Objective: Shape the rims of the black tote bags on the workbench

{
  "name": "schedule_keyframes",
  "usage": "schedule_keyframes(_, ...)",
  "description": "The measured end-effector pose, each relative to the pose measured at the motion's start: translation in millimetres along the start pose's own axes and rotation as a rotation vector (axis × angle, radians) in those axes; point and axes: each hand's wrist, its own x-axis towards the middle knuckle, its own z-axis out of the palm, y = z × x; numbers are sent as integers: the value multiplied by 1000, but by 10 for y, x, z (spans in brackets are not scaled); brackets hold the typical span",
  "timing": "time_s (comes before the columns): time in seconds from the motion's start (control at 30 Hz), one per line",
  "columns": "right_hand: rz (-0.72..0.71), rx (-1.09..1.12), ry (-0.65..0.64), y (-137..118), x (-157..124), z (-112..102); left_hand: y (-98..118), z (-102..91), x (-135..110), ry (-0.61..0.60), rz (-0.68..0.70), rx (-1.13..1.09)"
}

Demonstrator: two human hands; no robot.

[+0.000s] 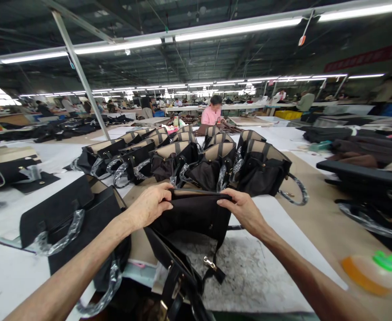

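Note:
Both of my hands pinch the top edge of a black handbag [192, 214] with a beige lining, held over the near edge of the table. My left hand [152, 205] grips the edge at its left end, thumb below and fingers over it. At the right end my right hand [241, 205] holds the same edge between thumb and fingers. Below them the bag's other side hangs toward me, with black straps and a gold-coloured clasp [210, 263] on a short strap. Another black handbag [82, 218], its handles wrapped in clear plastic, lies beside my left forearm.
Several black handbags [212, 165] with beige linings stand in rows just beyond my hands. A bottle [369, 272] of orange liquid with a green spout sits at the right. Dark pieces [366, 174] are stacked there too. A co-worker [212, 113] in pink sits farther back.

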Motion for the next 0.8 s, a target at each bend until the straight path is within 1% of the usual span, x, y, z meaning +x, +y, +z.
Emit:
schedule_keyframes(0.1, -11, -14, 21, 11, 5, 16, -29, 15, 14, 16, -15, -64)
schedule_keyframes(0.23, -3, -29, 7, 5, 1, -3, -48, 16, 2, 22, 17, -111)
schedule_keyframes(0.4, -35, -120, -2, 4, 11, -13, -40, -2, -11, 89, 31, -134)
schedule_keyframes(0.53, -57, -175, 73, 30, 13, 26, -25, 7, 5, 124, 30, -115)
schedule_keyframes(0.67, -184, -172, 92, 27, 14, 47, -41, 41, 9, 180, -9, -139)
schedule_keyframes(0.8, -218, -219, 109, -12, 22, 55, -74, 91, 24, 223, -104, -177)
